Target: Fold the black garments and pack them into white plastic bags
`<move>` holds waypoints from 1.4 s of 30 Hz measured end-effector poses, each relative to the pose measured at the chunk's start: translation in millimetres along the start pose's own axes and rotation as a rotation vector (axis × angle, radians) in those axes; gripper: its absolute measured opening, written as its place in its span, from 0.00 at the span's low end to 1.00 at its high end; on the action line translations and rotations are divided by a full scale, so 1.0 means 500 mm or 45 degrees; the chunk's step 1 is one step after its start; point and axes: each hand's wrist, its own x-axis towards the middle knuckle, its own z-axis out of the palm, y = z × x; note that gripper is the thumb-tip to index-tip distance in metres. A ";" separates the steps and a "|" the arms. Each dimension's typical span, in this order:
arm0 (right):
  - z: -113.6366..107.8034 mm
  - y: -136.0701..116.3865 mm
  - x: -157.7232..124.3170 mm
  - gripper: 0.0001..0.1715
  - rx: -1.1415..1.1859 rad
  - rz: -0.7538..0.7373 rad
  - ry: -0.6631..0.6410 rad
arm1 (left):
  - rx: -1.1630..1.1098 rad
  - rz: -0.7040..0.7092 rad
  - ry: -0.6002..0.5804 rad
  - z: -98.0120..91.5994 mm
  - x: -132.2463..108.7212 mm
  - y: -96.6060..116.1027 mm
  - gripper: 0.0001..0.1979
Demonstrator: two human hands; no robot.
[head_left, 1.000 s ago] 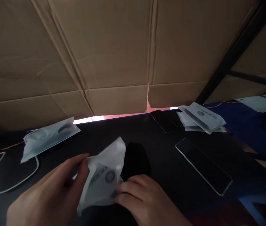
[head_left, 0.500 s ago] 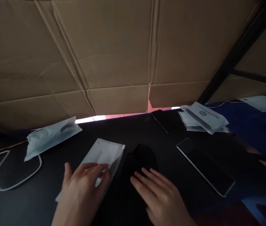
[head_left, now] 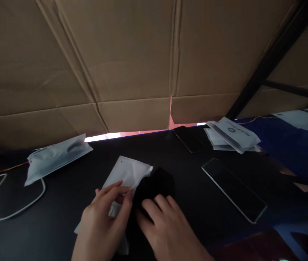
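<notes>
A white plastic zip bag (head_left: pixel 128 171) lies on the black table top, its open edge facing right. My left hand (head_left: pixel 103 217) pinches that edge between thumb and fingers. Right beside it, my right hand (head_left: pixel 168 228) has its fingers curled over a dark, soft-looking black item (head_left: pixel 157 183), whose exact kind I cannot make out. The black item's left side meets the bag's open edge; whether part of it is inside is hidden by my hands.
A phone (head_left: pixel 232 190) lies to the right, with a second phone (head_left: pixel 188 139) farther back. White printed pouches (head_left: pixel 235 134) are stacked at the back right. A filled pouch (head_left: pixel 58 157) and a white cable (head_left: pixel 20 214) lie left. Cardboard (head_left: pixel 132 54) stands behind.
My left hand has shifted right with the bag, bringing its edge against the black item. The fingers of my right hand, previously stretched out, have curled onto the black item and moved left.
</notes>
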 end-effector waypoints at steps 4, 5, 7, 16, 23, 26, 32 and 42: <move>-0.019 0.021 0.005 0.13 0.196 -0.220 -0.088 | -0.078 -0.005 -0.050 0.011 -0.008 0.002 0.15; -0.016 0.021 0.004 0.16 0.241 -0.199 -0.098 | -0.092 0.001 -0.064 0.013 -0.011 0.002 0.15; 0.000 0.014 0.003 0.24 0.315 -0.058 -0.109 | -0.111 0.043 -0.118 0.012 -0.019 0.003 0.15; 0.032 -0.005 0.013 0.19 0.438 -0.031 -0.159 | 0.231 0.507 -0.427 -0.034 -0.036 -0.055 0.27; 0.018 -0.004 0.034 0.19 0.513 -0.186 -0.257 | 0.294 0.614 -0.561 -0.021 -0.054 -0.068 0.33; 0.041 -0.026 0.047 0.25 0.515 -0.038 -0.151 | 0.240 0.589 -0.515 -0.013 -0.062 -0.073 0.32; 0.005 0.005 0.011 0.20 0.512 -0.172 -0.222 | 0.374 0.491 -0.507 -0.046 -0.040 -0.125 0.31; -0.002 0.024 -0.005 0.23 0.540 -0.192 -0.315 | 0.320 0.601 -0.576 -0.011 -0.048 -0.095 0.32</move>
